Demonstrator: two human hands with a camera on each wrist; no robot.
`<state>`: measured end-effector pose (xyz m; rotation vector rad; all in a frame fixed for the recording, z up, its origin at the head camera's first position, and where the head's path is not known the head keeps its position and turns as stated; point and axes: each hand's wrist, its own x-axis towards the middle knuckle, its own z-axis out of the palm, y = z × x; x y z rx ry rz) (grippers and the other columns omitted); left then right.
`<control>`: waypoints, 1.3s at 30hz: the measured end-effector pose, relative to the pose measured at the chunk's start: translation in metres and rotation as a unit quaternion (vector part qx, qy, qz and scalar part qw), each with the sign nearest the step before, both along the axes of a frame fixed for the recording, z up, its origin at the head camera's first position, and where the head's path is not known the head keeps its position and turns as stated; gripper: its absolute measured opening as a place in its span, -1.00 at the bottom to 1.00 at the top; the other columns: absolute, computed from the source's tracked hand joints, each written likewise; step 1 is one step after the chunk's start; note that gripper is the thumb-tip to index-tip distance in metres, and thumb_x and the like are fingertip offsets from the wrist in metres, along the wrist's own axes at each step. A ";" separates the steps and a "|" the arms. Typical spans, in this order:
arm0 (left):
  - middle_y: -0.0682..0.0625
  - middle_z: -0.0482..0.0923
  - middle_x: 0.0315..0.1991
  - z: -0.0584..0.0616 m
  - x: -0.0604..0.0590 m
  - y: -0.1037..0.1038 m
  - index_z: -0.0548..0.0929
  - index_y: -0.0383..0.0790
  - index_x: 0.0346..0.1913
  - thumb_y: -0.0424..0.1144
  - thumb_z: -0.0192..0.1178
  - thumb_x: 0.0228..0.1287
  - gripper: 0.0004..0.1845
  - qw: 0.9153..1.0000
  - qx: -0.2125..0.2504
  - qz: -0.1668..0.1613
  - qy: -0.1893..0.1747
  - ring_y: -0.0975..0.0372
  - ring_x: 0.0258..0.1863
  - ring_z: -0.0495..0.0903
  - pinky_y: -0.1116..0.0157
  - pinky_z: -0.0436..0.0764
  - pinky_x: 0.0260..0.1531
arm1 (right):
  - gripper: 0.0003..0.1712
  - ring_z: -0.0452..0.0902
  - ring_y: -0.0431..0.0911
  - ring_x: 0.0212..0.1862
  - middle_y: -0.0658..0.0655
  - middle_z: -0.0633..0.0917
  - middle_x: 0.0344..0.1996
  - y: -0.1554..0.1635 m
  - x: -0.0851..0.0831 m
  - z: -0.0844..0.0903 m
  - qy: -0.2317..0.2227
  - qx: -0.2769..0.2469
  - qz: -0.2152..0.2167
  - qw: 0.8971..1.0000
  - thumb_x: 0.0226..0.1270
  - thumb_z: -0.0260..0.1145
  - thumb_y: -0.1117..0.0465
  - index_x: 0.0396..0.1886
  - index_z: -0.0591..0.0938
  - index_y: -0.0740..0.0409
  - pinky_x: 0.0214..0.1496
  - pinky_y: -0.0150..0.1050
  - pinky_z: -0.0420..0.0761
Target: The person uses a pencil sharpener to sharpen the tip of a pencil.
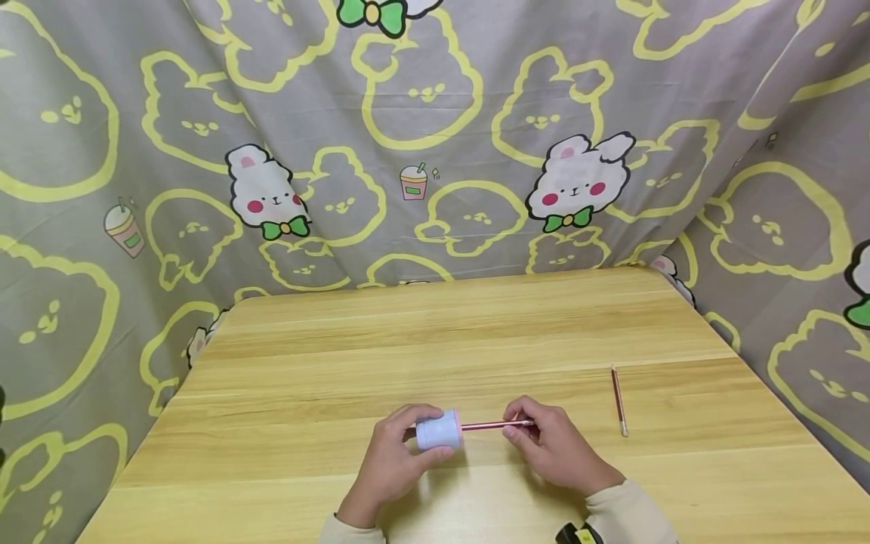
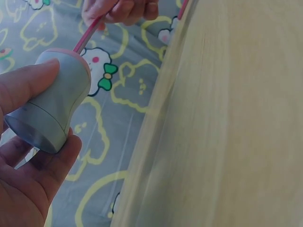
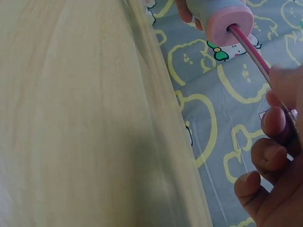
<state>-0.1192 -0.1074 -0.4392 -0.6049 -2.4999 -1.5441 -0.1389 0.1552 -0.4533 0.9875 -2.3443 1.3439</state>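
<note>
My left hand [image 1: 396, 457] grips a light blue pencil sharpener [image 1: 438, 431] with a pink end, thumb on one side and fingers on the other. A red striped pencil [image 1: 485, 426] runs into the hole in the sharpener's pink face [image 3: 230, 26]; its front tip is hidden inside. With thumb and fingers, my right hand [image 1: 553, 446] pinches the pencil near its back end. In the left wrist view the sharpener's body [image 2: 54, 99] shows a dark, see-through base turned toward the camera.
A second red pencil [image 1: 619, 402] lies on the wooden table [image 1: 408, 340], to the right of my right hand. Behind and beside the table hangs a grey curtain [image 1: 469, 159] with yellow outlines and cartoon bunnies. A dark band [image 1: 578, 533] sits at the right sleeve.
</note>
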 end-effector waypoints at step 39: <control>-0.04 0.60 -0.04 0.003 0.001 0.001 0.63 -0.18 -0.04 -0.34 0.50 -0.05 -0.56 1.000 -0.003 -0.002 -0.010 0.13 -0.18 0.58 0.27 0.66 -0.18 | -0.90 0.26 -0.42 -0.55 -0.26 0.43 -0.57 0.000 0.000 0.002 -0.004 0.015 -0.005 1.000 0.39 0.22 0.36 -0.32 0.60 0.11 -0.60 -0.45 0.40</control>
